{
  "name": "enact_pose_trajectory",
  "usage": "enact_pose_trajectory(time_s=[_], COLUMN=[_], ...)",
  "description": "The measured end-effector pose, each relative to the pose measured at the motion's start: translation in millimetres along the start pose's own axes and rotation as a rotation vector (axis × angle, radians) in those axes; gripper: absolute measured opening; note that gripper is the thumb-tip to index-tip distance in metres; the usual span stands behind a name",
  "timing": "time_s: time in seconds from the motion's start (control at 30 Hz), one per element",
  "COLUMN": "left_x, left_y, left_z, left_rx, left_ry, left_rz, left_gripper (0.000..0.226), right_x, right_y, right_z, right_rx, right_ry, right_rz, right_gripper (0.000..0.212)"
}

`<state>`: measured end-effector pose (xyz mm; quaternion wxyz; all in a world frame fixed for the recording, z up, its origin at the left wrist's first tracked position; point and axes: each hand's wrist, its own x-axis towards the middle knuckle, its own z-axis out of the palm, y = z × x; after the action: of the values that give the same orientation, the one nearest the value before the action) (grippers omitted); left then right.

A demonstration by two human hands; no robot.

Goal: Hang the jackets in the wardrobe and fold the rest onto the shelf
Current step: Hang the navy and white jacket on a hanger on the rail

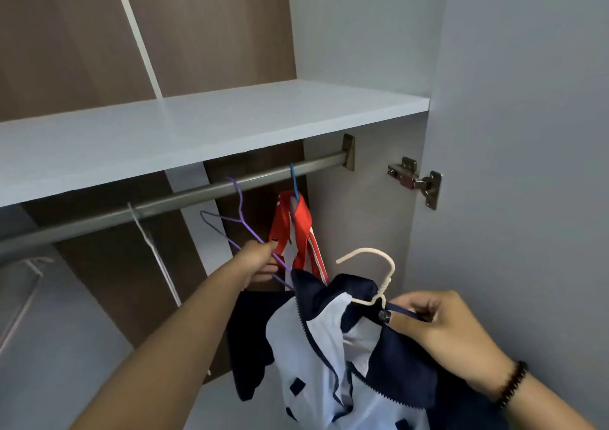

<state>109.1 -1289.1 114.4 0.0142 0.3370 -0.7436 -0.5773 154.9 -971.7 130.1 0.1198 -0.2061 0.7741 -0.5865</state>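
In the head view, a navy and pale blue jacket (pixel 333 340) of soft, limp cloth with a toothed zip along its front edge is held low in front of the open wardrobe, draped on a cream hanger (pixel 375 284) whose thick curved hook points up and to the left. The jacket's shoulder, together with the hanger arm beneath it, is pinched by the right hand (pixel 438 324), fingers curled around the dark fabric; a beaded bracelet (pixel 512 385) is worn at that wrist. The jacket's long axis hangs downward toward the lower edge of the view. A thin purple wire hanger (pixel 235 218), hooked over the rail, is gripped at its lower arm by the left hand (pixel 263 263). The smooth grey metal rail (pixel 184 197) is seen running from lower left to upper right, ending in a bracket just under the flat pale shelf (pixel 204 123). A red and white jacket (pixel 298 232) is hung by a blue hook near the rail's right end, close to the wardrobe's side wall. A white wire hanger (pixel 155 248) is hung further left, well apart from the purple one, so open rail is left between them. A metal hinge (pixel 417 181) is fixed at the door edge on the right.
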Motion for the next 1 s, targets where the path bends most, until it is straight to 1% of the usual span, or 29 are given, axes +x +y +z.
enact_pose_trajectory(time_s=[0.03,0.1,0.17,0.23,0.33,0.43,0.53,0.67,0.73,0.83,0.97,1.0], left_x=[5,12,14,15,19,22,17,-1,-12,-29,-44,-49], left_y=[0,-2,-6,-14,-29,-50,-82,-121,-132,-144,-149,-149], left_z=[1,1,-1,-7,-24,-55,-91,-141,-165,-196,-215,-215], left_rx=[-0.055,-0.062,-0.061,-0.135,-0.293,-0.345,-0.228,-0.045,-0.037,-0.001,-0.065,-0.041], left_ry=[-0.045,-0.086,-0.095,-0.085,0.026,0.204,0.355,0.525,0.583,0.659,0.698,0.738], left_rz=[0.003,0.060,0.117,0.145,0.166,0.130,0.116,0.099,0.084,0.073,0.055,0.049], left_gripper=[0.035,0.030,0.026,0.021,0.019,0.017,0.011,0.017,0.021,0.018,0.010,0.012], right_x=[0,-1,0,1,3,4,7,13,17,24,30,31], right_y=[0,1,3,5,8,9,11,11,12,10,1,-1], right_z=[1,3,6,10,18,26,32,45,53,66,83,86], right_rx=[-0.011,-0.030,-0.049,-0.085,-0.119,-0.113,-0.095,-0.016,0.035,0.116,0.208,0.228], right_ry=[0.010,0.018,0.005,-0.008,-0.046,-0.079,-0.094,-0.122,-0.114,-0.121,-0.107,-0.108], right_rz=[0.006,0.025,0.045,0.050,0.049,0.052,0.046,0.045,0.045,0.042,0.027,0.025], right_gripper=[0.009,0.009,0.010,0.009,0.008,0.008,0.007,0.007,0.011,0.015,0.013,0.011])
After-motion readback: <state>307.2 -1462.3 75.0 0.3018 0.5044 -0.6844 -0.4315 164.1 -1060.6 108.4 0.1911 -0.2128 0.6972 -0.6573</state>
